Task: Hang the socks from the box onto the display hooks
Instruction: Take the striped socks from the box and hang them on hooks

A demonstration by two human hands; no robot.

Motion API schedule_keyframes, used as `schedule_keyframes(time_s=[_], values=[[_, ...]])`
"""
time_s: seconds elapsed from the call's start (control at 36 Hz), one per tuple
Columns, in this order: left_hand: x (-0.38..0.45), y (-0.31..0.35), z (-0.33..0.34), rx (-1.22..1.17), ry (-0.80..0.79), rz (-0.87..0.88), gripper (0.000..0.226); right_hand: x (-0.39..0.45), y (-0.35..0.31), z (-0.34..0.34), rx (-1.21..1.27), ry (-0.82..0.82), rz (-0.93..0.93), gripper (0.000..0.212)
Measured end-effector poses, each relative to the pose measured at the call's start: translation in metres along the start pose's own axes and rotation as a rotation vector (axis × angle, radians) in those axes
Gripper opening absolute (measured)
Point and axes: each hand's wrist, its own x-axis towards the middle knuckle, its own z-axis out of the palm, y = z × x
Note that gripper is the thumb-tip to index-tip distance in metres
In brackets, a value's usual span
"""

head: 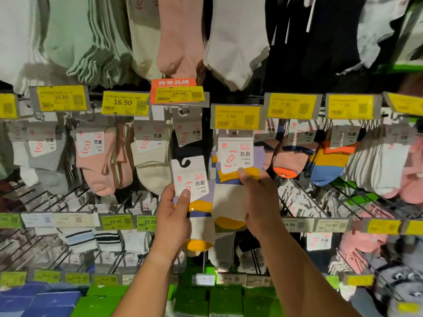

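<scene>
Left hand [174, 216] pinches sock pack [191, 179]; right hand [258, 202] grips hung pack [237, 156], fingers hidden

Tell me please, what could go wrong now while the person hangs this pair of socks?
The left hand pinches the loose sock pair by its card only, so it might slip or the card might bend. The right hand grips the hanging pair under the 7.99 price tag; a pull could drag it off its hook. Neighbouring packs hang close, so the new pair may land on a wrong hook.
</scene>
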Motion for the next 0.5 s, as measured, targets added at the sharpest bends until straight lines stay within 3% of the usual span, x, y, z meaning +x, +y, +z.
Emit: schedule_keyframes(time_s=[0.22,0.39,0.44,0.5], values=[[-0.002,-0.001,-0.008,0.022,0.029,0.023,0.018,0.045,0.011,0.014,-0.148,0.059,0.063,0.02],[-0.003,0.002,-0.01,0.027,0.012,0.029,0.021,0.081,0.012,0.024,-0.211,0.053,0.095,0.067],[-0.004,0.002,-0.011,0.021,0.012,0.025,0.022,0.082,0.014,0.023,-0.24,0.051,0.098,0.067],[-0.005,0.002,-0.012,0.01,0.014,0.022,0.023,0.082,0.015,0.022,-0.26,0.066,0.102,0.054]])
